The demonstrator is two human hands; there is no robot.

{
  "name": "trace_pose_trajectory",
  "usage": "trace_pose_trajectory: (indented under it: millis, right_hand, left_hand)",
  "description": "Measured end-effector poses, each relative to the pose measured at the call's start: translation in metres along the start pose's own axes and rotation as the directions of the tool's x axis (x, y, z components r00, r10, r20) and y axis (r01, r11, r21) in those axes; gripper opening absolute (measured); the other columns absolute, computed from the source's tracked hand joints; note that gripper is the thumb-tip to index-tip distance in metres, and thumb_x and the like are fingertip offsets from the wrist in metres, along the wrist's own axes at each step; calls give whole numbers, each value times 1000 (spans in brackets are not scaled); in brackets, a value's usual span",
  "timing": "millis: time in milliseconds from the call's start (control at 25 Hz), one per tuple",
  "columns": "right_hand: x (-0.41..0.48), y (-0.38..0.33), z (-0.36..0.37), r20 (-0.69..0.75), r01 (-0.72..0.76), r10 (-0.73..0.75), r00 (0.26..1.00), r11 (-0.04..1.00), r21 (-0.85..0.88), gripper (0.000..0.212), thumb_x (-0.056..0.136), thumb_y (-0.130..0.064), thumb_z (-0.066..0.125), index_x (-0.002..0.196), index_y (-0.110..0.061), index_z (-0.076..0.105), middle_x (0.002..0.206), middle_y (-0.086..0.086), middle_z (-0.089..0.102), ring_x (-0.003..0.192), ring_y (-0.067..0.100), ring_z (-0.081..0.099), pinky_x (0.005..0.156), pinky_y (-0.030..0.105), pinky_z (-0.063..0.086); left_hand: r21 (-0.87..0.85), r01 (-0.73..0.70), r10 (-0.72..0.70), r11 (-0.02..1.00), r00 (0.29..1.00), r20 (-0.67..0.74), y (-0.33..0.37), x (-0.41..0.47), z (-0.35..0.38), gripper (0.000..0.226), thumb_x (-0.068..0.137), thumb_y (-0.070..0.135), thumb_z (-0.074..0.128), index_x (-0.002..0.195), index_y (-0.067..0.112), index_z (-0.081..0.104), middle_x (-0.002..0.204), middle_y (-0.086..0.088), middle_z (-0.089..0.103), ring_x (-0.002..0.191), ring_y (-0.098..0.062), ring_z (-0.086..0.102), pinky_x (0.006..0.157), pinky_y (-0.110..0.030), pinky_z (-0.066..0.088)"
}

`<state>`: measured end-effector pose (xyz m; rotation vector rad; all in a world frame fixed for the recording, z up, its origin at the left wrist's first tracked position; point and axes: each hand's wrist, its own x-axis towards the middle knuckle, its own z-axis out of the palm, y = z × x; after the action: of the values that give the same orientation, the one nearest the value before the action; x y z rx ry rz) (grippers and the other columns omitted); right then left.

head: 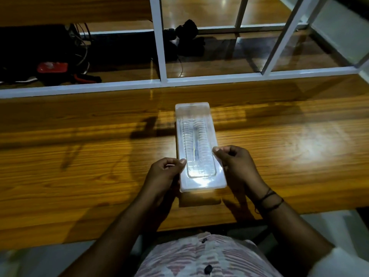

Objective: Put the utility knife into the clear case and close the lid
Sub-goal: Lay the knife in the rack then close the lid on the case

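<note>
A long clear plastic case (196,136) is held over the wooden table (79,166), its near end raised off the surface and brightly lit. My left hand (163,174) grips its left edge with the thumb on top. On the right edge my right hand (233,162) does the same. The lid lies flat on the case. Through the ribbed clear lid a thin dark line (196,144) shows inside, likely the utility knife, but glare blurs it.
A white metal frame (161,56) runs across the table's far edge. Behind it on the left lie a red-and-black tool (53,67) and cables; a black object (187,32) sits further back. The table's near edge is close to my body.
</note>
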<state>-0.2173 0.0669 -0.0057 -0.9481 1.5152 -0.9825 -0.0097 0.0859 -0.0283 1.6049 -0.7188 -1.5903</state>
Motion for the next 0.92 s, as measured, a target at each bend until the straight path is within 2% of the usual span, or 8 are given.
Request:
trace_pose_trajectory:
  millis: [120,240,320,440,560,640,800,920]
  right_hand:
    - [-3,-6,-2,21,-25,24,999,999,48,26,99,-20,67,80,-2,65,43,-11,57,37,-1,51,40,16,41]
    - [-12,4,-10,71,-105,103,992,994,33,31,95,-24,72,98,6,68,46,-8,55,36,3,45,38,19,37]
    - [-18,15,-15,99,-148,145,985,989,30,35,92,-25,75,103,7,67,63,6,64,43,11,52,39,23,42]
    - [-21,24,-17,86,-145,143,986,989,12,33,89,-25,78,105,2,67,84,22,67,53,24,56,46,30,50]
    - [-16,30,-16,64,-107,107,992,994,-5,29,89,-27,79,103,-4,69,84,16,72,58,29,59,55,37,51]
    - [-13,33,-15,51,-83,84,995,996,-29,27,87,-31,80,99,-9,70,78,8,72,54,26,59,60,41,50]
    - [-11,38,-14,21,-33,34,999,997,-63,20,89,-28,80,94,-11,69,74,7,67,44,21,56,55,31,44]
    - [-9,40,-15,29,-17,19,999,998,-57,20,90,-25,79,94,-9,68,72,7,67,43,23,55,53,28,42]
  left_hand:
    - [-11,12,-12,1000,1000,0,6,3,0,18,94,30,80,92,12,74,77,-8,78,60,-22,69,55,-31,54]
    - [15,59,-60,998,995,86,4,-4,-10,28,84,32,85,97,10,73,86,-15,76,65,-24,67,59,-32,53]
    - [-2,83,-82,997,988,130,-4,-11,-15,38,73,31,87,100,9,72,89,-21,70,63,-26,64,62,-38,54]
    - [-69,82,-73,994,988,133,-13,-13,-15,29,84,16,85,106,6,70,83,-19,67,55,-25,64,63,-48,56]
    - [-83,61,-51,995,992,118,-14,-10,-13,25,85,14,84,104,6,71,77,-14,67,52,-23,64,64,-47,55]
    - [-87,47,-36,995,992,125,-12,-10,-12,34,77,18,86,105,4,72,77,-14,67,52,-23,65,63,-46,56]
    - [-77,29,-20,997,992,121,-15,-8,-13,38,87,11,82,117,-7,68,84,-20,65,53,-24,65,54,-41,58]
    - [-53,23,-16,998,992,124,-18,-3,-15,39,88,12,82,118,-8,68,83,-22,67,55,-29,64,57,-44,59]
